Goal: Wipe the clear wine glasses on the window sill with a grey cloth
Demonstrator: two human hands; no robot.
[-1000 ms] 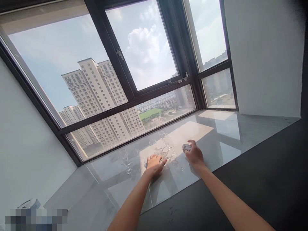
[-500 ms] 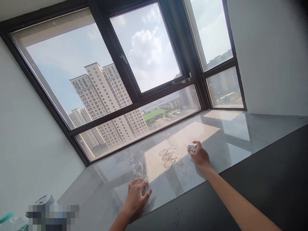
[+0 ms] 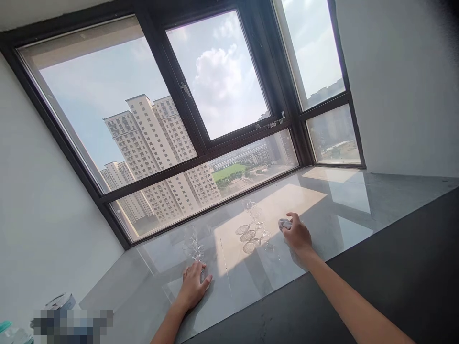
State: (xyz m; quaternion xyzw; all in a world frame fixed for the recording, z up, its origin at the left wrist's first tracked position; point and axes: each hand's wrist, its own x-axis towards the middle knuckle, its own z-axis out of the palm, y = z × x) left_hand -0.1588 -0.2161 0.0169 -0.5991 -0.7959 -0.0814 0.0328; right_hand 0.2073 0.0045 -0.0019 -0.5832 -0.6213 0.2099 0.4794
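Note:
On the left part of the stone window sill (image 3: 287, 260), my left hand (image 3: 194, 285) curls around a clear wine glass (image 3: 202, 268), most of which the fingers hide. Just beyond it stand other clear stemmed glasses (image 3: 193, 248), faint against the glossy surface. Farther right my right hand (image 3: 298, 234) is closed on a crumpled grey-white cloth (image 3: 285, 223), held at the sill's surface. Between the hands, nearer the window, is a second group of wine glasses (image 3: 255, 215), with patterned shadows beside them.
A dark-framed window (image 3: 201, 155) borders the sill's far side, with tall buildings outside. The sill's front edge (image 3: 251, 306) drops to a dark face. At the lower left are a round container (image 3: 60, 301), a greenish clear item (image 3: 14, 334) and a blurred patch.
My left hand has moved left and slightly away from me with the wine glass, closer to the left group of glasses. My right hand stays nearly still with the cloth.

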